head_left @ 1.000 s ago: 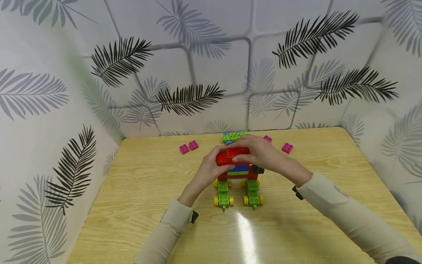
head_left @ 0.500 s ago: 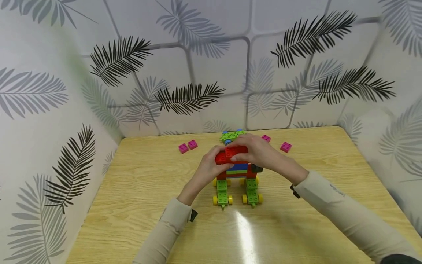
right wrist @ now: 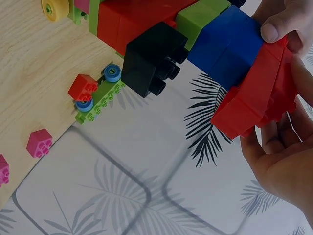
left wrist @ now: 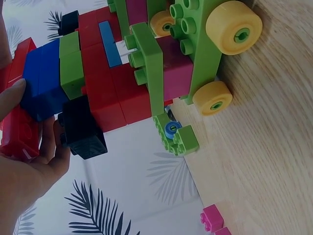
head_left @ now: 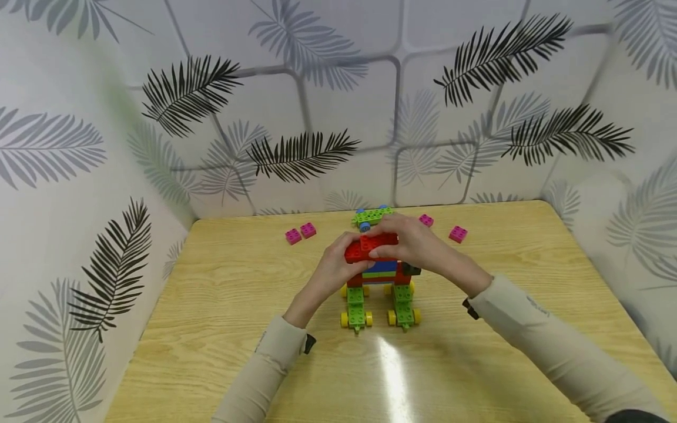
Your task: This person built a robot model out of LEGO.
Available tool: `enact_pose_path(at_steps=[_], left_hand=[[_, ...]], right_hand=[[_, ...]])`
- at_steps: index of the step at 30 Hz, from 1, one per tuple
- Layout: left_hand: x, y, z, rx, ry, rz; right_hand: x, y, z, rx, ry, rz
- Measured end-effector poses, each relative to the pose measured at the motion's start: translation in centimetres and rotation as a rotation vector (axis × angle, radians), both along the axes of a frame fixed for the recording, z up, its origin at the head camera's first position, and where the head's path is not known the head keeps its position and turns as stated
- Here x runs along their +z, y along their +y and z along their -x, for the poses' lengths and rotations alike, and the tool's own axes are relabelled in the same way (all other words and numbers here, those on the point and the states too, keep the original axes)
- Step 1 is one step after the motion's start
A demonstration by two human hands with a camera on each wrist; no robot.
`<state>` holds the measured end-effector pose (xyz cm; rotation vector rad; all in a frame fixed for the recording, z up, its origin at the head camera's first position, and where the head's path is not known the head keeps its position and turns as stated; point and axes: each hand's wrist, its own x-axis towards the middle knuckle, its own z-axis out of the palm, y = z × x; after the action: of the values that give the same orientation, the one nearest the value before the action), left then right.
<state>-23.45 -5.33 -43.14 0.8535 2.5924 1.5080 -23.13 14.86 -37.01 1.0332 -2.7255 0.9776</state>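
Note:
My left hand [head_left: 334,258] and my right hand [head_left: 415,239] come together on a pair of red bricks [head_left: 355,252] at the top of a toy brick build. Both thumbs lie on the near side, fingers curled behind. Right under the red bricks sit blue bricks [right wrist: 226,46], then a green layer [left wrist: 72,63] and more red bricks [left wrist: 105,90]. A black brick [right wrist: 151,58] juts from the build's side, its studs pointing outward. Two green wheeled bases [head_left: 357,308] with yellow wheels [left wrist: 234,28] carry everything; purple bricks [left wrist: 176,68] show between green plates.
Behind the build stands a small green wagon [head_left: 376,215] with blue wheels, a red brick [right wrist: 83,87] on it. Pink bricks lie at the back left [head_left: 300,233] and back right [head_left: 458,234] of the wooden table [head_left: 238,311]. Leaf-patterned walls [head_left: 317,106] close off the back and sides.

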Motion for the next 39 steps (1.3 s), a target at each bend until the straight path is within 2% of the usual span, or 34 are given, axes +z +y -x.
enact_pose_path(at_steps=[7,11,15,18,27,33,39], left_hand=[[0.1,-0.1,0.1,-0.017,0.019,0.019],[0.1,0.0,0.1,-0.027,0.015,0.047],[0.1,0.1,0.2,-0.017,-0.001,0.064],[0.1,0.0,0.2,-0.007,-0.015,0.068],[0.1,-0.1,0.1,-0.004,-0.016,0.052],[0.2,-0.1,0.1,0.002,0.002,0.049],[0.1,0.0,-0.1,-0.009,-0.012,0.046]], right_hand=[[0.1,0.1,0.3,0.007,-0.015,-0.009],[0.5,0.7,0.3,0.025,-0.068,-0.023],[1.0,1.7,0.3,-0.014,-0.1,-0.028],[1.0,2.3,0.4,-0.041,-0.092,-0.038],[0.5,2.4,0.5,-0.001,-0.021,-0.022],[0.6,2.3,0.4,-0.003,-0.038,-0.013],[0.5,2.3,0.1,-0.013,-0.068,-0.025]])
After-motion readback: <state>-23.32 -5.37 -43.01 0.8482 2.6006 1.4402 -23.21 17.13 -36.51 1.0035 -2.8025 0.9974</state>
